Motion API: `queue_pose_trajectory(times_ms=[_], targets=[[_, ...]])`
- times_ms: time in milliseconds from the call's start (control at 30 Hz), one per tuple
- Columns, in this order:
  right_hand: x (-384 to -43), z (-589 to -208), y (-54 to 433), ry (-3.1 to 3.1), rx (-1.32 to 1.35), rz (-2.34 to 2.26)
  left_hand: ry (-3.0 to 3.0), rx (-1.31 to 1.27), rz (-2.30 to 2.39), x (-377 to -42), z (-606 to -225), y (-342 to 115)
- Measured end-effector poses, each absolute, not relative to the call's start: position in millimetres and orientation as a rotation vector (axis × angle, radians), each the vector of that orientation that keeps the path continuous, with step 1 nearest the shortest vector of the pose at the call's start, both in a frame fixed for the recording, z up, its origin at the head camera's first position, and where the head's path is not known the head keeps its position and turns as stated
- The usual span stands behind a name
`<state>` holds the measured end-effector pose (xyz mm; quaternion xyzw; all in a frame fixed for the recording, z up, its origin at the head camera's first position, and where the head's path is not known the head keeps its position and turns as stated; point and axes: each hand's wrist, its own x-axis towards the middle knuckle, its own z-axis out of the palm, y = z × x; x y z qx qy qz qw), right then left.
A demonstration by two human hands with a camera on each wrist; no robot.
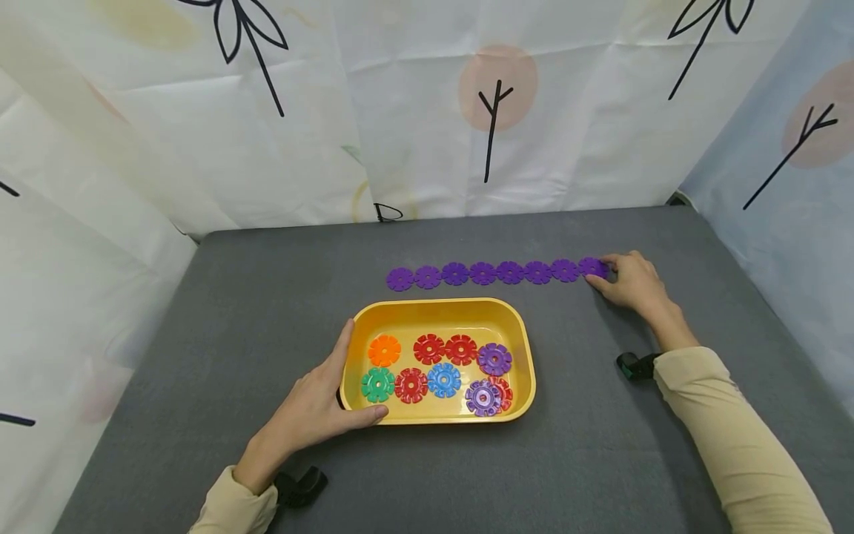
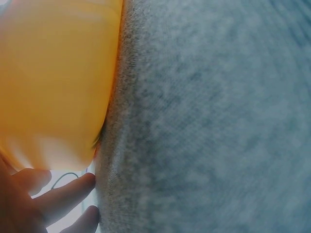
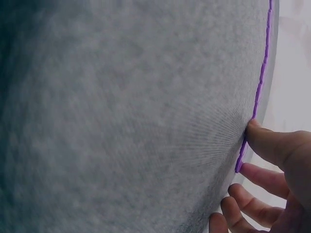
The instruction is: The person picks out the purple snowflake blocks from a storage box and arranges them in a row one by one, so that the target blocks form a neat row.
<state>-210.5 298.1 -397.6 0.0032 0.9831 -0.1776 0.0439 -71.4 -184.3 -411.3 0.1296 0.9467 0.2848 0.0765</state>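
Observation:
A row of several purple flower-shaped interlocking discs (image 1: 482, 273) lies flat on the table behind the yellow tray (image 1: 440, 305). At the row's right end, my right hand (image 1: 634, 283) pinches the last purple disc (image 1: 590, 267) between thumb and forefinger. The right wrist view shows the row edge-on as a thin purple strip (image 3: 261, 80), with thumb and forefinger at its near end. My left hand (image 1: 316, 404) holds the tray by its left end, its thumb along the front rim and its fingers at the left side. The left wrist view shows the tray's outer wall (image 2: 58, 82) close up.
Inside the tray lie loose discs: an orange disc (image 1: 384, 351), a green disc (image 1: 378, 385), a blue disc (image 1: 443, 380), several red discs (image 1: 411, 386) and two purple discs (image 1: 494, 359). White printed cloth (image 1: 414, 111) hangs behind the grey table (image 1: 267, 297).

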Motion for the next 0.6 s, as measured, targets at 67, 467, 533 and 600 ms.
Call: queue_pose_trajectory(times_ms=[67,467,533,600], targets=[[-210.2,-397.9,297.0,3.005,0.032,-0.54,2.836,0.388,0.855,-71.5,-411.5,-184.4],[-208.1,-397.4,295.3,2.965,0.053,-0.551,2.835,0.385,0.858,-71.6,-411.7,-184.3],[-206.8,-396.9,294.5,2.981,0.052,-0.575,2.834,0.384,0.857,-71.5,-411.7,-184.3],[-204.9,-395.3,292.1,3.012,0.029,-0.609,2.835,0.383,0.857,-71.6,-411.5,-184.4]])
